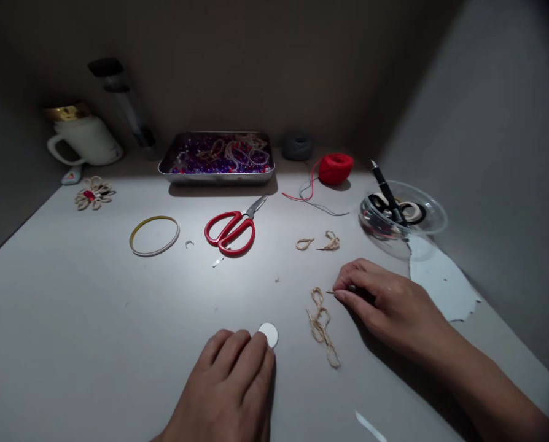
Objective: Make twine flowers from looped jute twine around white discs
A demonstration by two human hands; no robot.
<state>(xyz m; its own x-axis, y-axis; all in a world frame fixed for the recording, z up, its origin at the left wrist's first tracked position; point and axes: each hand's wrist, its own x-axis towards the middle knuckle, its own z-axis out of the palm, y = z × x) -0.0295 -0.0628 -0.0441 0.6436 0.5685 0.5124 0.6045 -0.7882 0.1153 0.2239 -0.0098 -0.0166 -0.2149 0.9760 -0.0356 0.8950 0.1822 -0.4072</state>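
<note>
My left hand point(231, 383) rests on the table near the front edge, fingers curled together, fingertips touching a small white paper disc point(269, 334). My right hand point(385, 304) lies to the right, fingers pinched on a thin dark piece at the table surface, too small to name. Between the hands lies a looped jute twine strand point(321, 325). Two shorter twine loops point(318, 244) lie further back.
Red-handled scissors point(231, 231), a yellow-white ring point(154, 235) and a twine flower point(93, 193) lie mid-table. At the back are a metal tray of purple beads point(217, 153), a red yarn ball point(335, 168), a white mug point(85, 140), and a clear bowl with tape and pen point(401, 215). Torn white paper point(440, 279) lies at right.
</note>
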